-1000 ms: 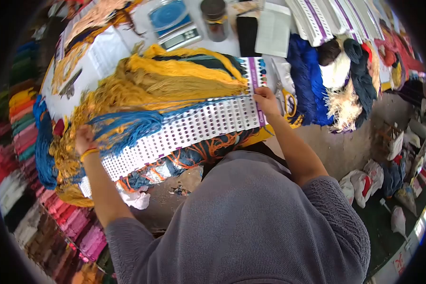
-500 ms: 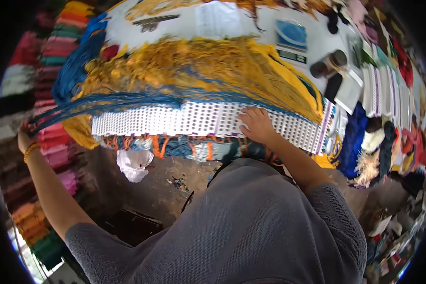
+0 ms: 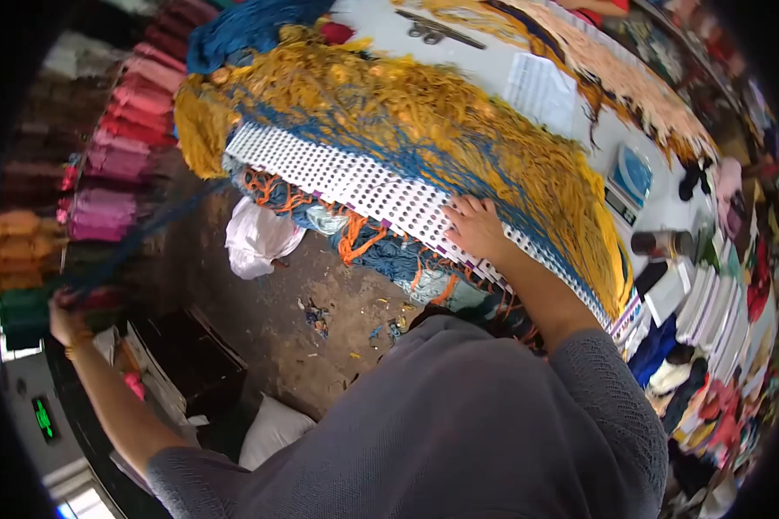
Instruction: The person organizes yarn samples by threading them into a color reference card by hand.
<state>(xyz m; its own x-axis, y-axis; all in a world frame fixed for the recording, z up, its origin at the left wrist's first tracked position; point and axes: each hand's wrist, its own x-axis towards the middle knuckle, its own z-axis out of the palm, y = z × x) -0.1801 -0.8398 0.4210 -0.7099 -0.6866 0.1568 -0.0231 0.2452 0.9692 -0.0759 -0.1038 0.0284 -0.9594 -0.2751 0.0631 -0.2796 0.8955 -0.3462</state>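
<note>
Left hand (image 3: 66,322) grasping blue strands (image 3: 166,216); right hand (image 3: 477,228) resting flat, ungrasping, on perforated white card (image 3: 355,178); shaggy mustard yarn (image 3: 363,91), tabletop (image 3: 374,24) lying beyond right fingertips; littered floor (image 3: 273,342) showing below.

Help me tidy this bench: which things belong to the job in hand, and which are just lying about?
Seemingly in use:
blue yarn, in the left hand
dotted white cards, under the right hand
mustard yarn alongside, probably

Apparently lying about:
scale
dark jar
white sheet
</note>
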